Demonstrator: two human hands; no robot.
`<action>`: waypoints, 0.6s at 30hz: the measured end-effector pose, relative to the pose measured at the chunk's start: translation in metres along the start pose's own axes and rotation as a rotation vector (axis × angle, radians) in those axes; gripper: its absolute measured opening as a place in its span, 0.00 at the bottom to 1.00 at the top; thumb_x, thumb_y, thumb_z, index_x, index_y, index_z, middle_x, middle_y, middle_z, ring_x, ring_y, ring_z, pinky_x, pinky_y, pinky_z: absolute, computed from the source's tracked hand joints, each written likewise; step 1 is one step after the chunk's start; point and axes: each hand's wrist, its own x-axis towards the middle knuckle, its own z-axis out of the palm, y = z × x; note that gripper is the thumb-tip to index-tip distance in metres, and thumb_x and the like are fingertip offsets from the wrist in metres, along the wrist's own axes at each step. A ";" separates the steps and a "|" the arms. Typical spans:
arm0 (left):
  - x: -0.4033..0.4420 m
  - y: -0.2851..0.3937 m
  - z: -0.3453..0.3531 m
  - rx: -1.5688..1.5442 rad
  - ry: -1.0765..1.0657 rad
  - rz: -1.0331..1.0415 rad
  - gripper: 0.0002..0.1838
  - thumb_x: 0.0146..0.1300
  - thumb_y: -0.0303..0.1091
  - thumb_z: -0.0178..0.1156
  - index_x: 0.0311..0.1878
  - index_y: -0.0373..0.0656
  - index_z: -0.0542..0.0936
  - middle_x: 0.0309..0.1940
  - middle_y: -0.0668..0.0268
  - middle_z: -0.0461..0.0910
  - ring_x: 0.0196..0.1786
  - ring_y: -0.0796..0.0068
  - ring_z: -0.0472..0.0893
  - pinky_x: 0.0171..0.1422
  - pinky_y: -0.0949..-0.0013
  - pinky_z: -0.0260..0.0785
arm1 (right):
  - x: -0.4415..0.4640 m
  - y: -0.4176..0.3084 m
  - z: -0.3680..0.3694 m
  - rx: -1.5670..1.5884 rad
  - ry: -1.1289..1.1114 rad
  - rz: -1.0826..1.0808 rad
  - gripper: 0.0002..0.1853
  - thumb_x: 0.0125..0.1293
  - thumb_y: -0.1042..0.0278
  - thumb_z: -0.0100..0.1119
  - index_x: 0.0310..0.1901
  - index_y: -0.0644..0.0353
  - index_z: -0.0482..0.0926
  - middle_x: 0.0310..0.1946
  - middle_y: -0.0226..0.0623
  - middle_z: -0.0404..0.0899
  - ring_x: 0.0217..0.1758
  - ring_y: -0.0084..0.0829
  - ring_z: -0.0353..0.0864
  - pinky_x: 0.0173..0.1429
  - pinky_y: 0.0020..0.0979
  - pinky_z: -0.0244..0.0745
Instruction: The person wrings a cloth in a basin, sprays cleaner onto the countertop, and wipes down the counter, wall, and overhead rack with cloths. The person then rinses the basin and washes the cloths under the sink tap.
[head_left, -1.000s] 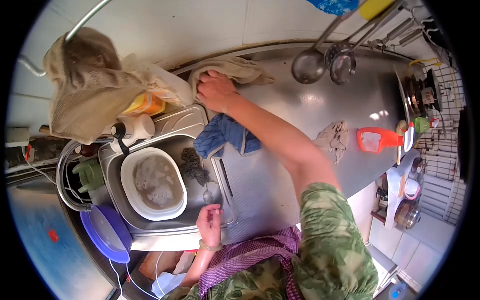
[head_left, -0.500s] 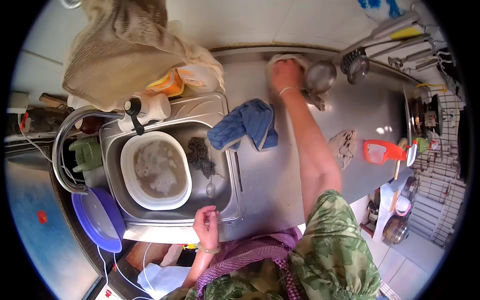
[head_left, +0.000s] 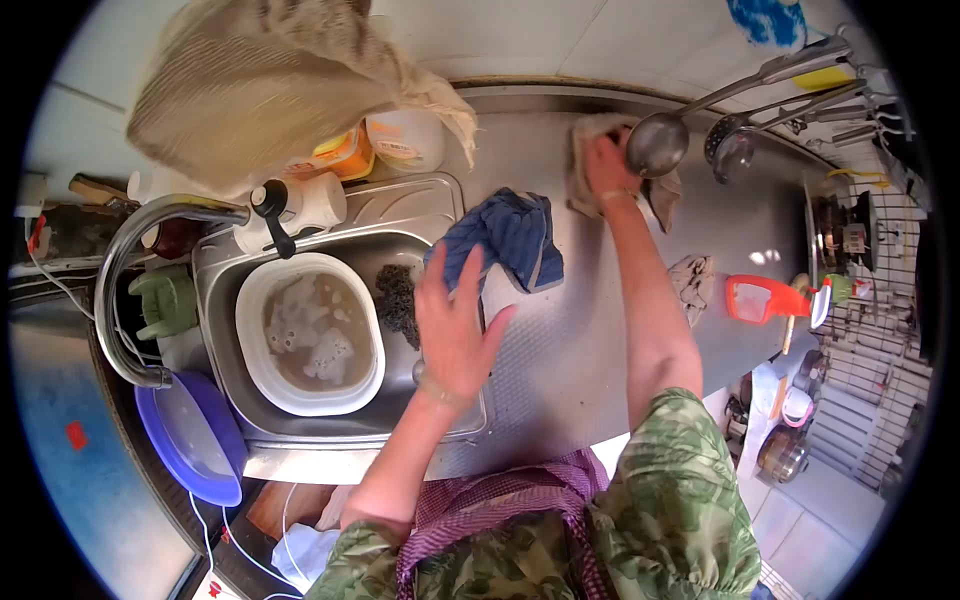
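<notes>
My right hand [head_left: 610,168] is on a beige cloth [head_left: 581,182] at the back of the steel counter [head_left: 560,370], its fingers bent over the fabric. A hanging ladle [head_left: 657,146] covers part of that hand and cloth. My left hand [head_left: 455,335] is over the sink's right edge with fingers spread and nothing in it. Just beyond its fingertips lies a crumpled blue cloth [head_left: 522,240], partly over the sink rim; whether they touch it I cannot tell. A dark scouring pad [head_left: 396,300] sits in the sink, left of that hand.
In the steel sink [head_left: 470,415] stands a white basin [head_left: 250,370] of murky, foamy water. The faucet [head_left: 112,290] arches at the left, above a purple basin [head_left: 225,440]. Further right are a small crumpled rag [head_left: 692,285] and a red-handled item [head_left: 765,300]. Utensils hang at upper right.
My left hand has moved up and forward from the sink's front edge toward the blue cloth, its fingers spreading. My right hand has shifted slightly right and nearer with the beige cloth.
</notes>
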 end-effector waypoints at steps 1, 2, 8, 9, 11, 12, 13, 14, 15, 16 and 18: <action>0.017 0.006 0.001 0.023 0.010 0.068 0.42 0.53 0.38 0.72 0.72 0.46 0.68 0.69 0.45 0.63 0.69 0.40 0.63 0.72 0.44 0.56 | -0.008 0.031 0.016 0.031 0.016 -0.007 0.16 0.67 0.50 0.55 0.38 0.54 0.83 0.43 0.43 0.81 0.53 0.51 0.76 0.59 0.50 0.70; 0.030 0.008 0.010 0.047 0.013 0.100 0.41 0.51 0.39 0.73 0.70 0.45 0.69 0.69 0.45 0.63 0.68 0.40 0.64 0.71 0.43 0.56 | -0.017 0.058 0.030 0.060 0.031 -0.010 0.17 0.67 0.48 0.55 0.38 0.54 0.82 0.43 0.44 0.81 0.53 0.52 0.76 0.59 0.51 0.68; 0.057 -0.017 0.074 0.072 -0.110 0.069 0.29 0.45 0.36 0.75 0.51 0.42 0.74 0.57 0.49 0.71 0.58 0.45 0.71 0.63 0.49 0.64 | -0.098 0.024 0.005 0.344 0.097 -0.382 0.10 0.55 0.65 0.60 0.37 0.58 0.80 0.46 0.47 0.76 0.52 0.53 0.71 0.59 0.50 0.66; 0.055 -0.017 0.069 0.001 -0.097 -0.001 0.28 0.45 0.35 0.75 0.49 0.41 0.74 0.53 0.49 0.72 0.55 0.46 0.72 0.61 0.51 0.65 | -0.117 0.007 -0.022 0.234 0.008 -0.425 0.11 0.54 0.66 0.60 0.39 0.59 0.80 0.50 0.47 0.75 0.56 0.52 0.70 0.63 0.48 0.65; 0.062 -0.012 0.065 -0.085 0.011 -0.099 0.26 0.45 0.33 0.75 0.46 0.41 0.73 0.47 0.51 0.73 0.51 0.47 0.74 0.58 0.53 0.67 | -0.138 0.002 -0.046 0.230 -0.041 -0.508 0.14 0.55 0.65 0.59 0.43 0.59 0.80 0.55 0.47 0.75 0.60 0.52 0.70 0.67 0.49 0.63; 0.066 -0.007 0.065 -0.108 0.109 -0.127 0.25 0.46 0.32 0.75 0.46 0.40 0.73 0.45 0.51 0.73 0.49 0.47 0.74 0.57 0.55 0.68 | -0.143 0.011 -0.042 0.184 -0.058 -0.527 0.14 0.55 0.65 0.59 0.44 0.59 0.80 0.56 0.47 0.75 0.61 0.52 0.69 0.68 0.49 0.62; 0.071 -0.001 0.066 -0.131 0.206 -0.151 0.24 0.47 0.31 0.74 0.45 0.40 0.72 0.42 0.51 0.73 0.47 0.47 0.75 0.56 0.56 0.68 | -0.147 0.022 -0.036 0.138 -0.073 -0.543 0.15 0.56 0.65 0.59 0.44 0.59 0.80 0.57 0.47 0.74 0.62 0.51 0.69 0.69 0.50 0.62; 0.080 0.002 0.066 -0.138 0.214 -0.129 0.26 0.47 0.31 0.74 0.48 0.40 0.72 0.46 0.50 0.73 0.51 0.46 0.74 0.58 0.55 0.67 | -0.136 0.030 -0.022 0.176 -0.138 -0.311 0.16 0.57 0.63 0.58 0.46 0.60 0.80 0.57 0.47 0.75 0.65 0.51 0.67 0.68 0.52 0.62; 0.088 0.006 0.065 -0.142 0.223 -0.112 0.28 0.48 0.31 0.74 0.52 0.39 0.72 0.50 0.49 0.72 0.54 0.44 0.73 0.60 0.53 0.66 | -0.122 0.040 -0.026 0.072 -0.146 -0.285 0.17 0.58 0.62 0.58 0.47 0.59 0.80 0.58 0.47 0.74 0.66 0.51 0.67 0.68 0.53 0.61; 0.095 0.010 0.065 -0.145 0.237 -0.098 0.30 0.48 0.32 0.74 0.55 0.39 0.72 0.54 0.48 0.72 0.57 0.43 0.72 0.63 0.52 0.65 | -0.106 0.054 -0.031 -0.032 -0.156 -0.264 0.17 0.58 0.61 0.58 0.48 0.59 0.80 0.59 0.48 0.74 0.67 0.51 0.66 0.69 0.53 0.61; 0.093 0.025 0.067 0.042 0.275 -0.024 0.39 0.49 0.33 0.75 0.63 0.39 0.68 0.64 0.45 0.66 0.65 0.40 0.67 0.69 0.50 0.61 | -0.071 0.079 -0.044 -0.193 -0.221 -0.197 0.18 0.60 0.60 0.57 0.50 0.58 0.80 0.61 0.49 0.73 0.68 0.51 0.65 0.69 0.53 0.61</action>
